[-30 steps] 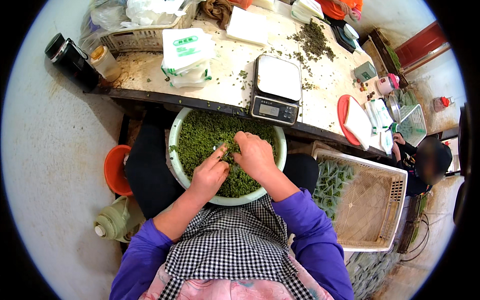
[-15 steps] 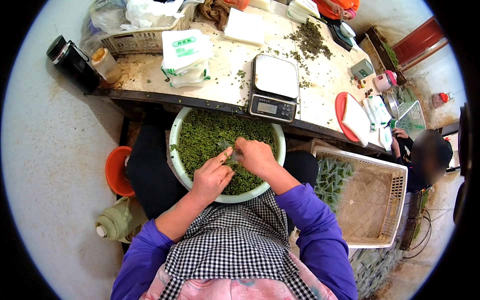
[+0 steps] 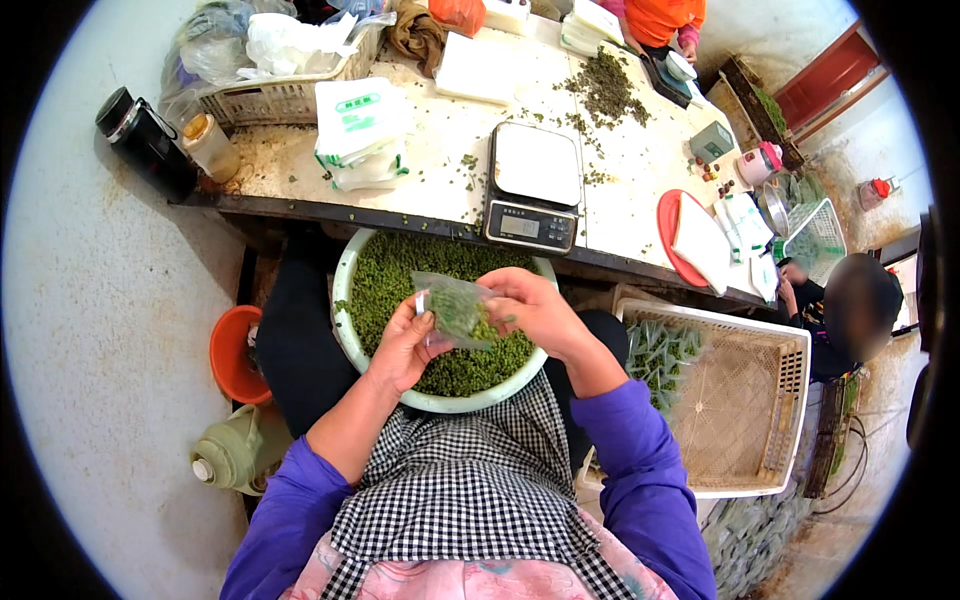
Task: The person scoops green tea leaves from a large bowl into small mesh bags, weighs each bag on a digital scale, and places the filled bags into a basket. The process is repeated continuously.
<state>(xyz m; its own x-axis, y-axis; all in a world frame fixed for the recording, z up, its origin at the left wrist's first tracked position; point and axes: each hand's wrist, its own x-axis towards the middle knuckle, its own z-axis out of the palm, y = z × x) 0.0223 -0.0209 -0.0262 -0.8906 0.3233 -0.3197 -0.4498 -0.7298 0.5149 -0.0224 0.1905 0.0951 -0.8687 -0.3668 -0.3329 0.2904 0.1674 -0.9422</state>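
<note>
My left hand (image 3: pixel 402 347) grips one end of a small clear plastic bag (image 3: pixel 452 308), thumb on top. Small green berries, like green peppercorns, show inside the bag. At the bag's other end is my right hand (image 3: pixel 535 312), its fingers curled in at the edge with a few green bits by the fingertips. Below both hands a pale round basin (image 3: pixel 447 403) is filled with loose green berries (image 3: pixel 400 260). Just beyond it a digital scale (image 3: pixel 535 185) stands at the table's near edge with nothing on its plate.
A cream plastic crate (image 3: pixel 790 400) with filled bags (image 3: pixel 655 360) stands at my right. Stacked printed bags (image 3: pixel 362 125), a black flask (image 3: pixel 145 145) and a red tray (image 3: pixel 672 235) lie on the table. An orange bucket (image 3: pixel 235 350) is at left. Two people work at the table.
The bag has come up above the berries and now lies stretched between my hands, its contents showing. My right hand has moved a little right. The view has shifted slightly.
</note>
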